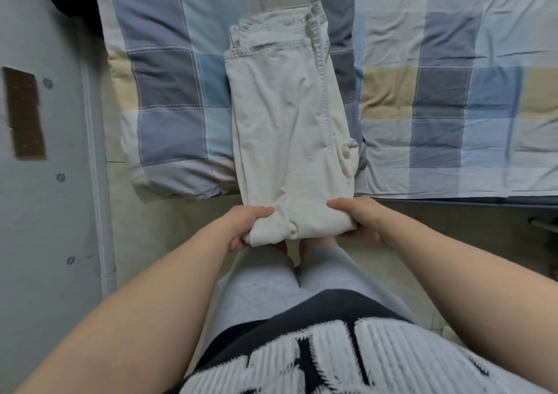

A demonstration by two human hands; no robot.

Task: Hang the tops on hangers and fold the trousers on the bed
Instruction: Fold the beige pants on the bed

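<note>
1. Because the cream trousers (pixel 287 128) are doubled leg on leg into one long strip, they run straight away from both hands. What looks like the waistband is at the far end, and only the near end is lifted past the bed's edge.
2. The left hand (pixel 249 227) clamps the near left corner, thumb on top and fingers tucked beneath. The right hand (pixel 360 221) grips the opposite corner likewise (a matched hold, probably to keep that edge square).
3. Held so, the near end seems ready to be carried forward toward the far end; that fold is not yet made.
4. Beyond the hands, the checked bed (pixel 453 91) gives a flat place to fold on. A padded checked quilt (pixel 169 106) lies ahead and left of the left hand, under part of the strip.
</note>
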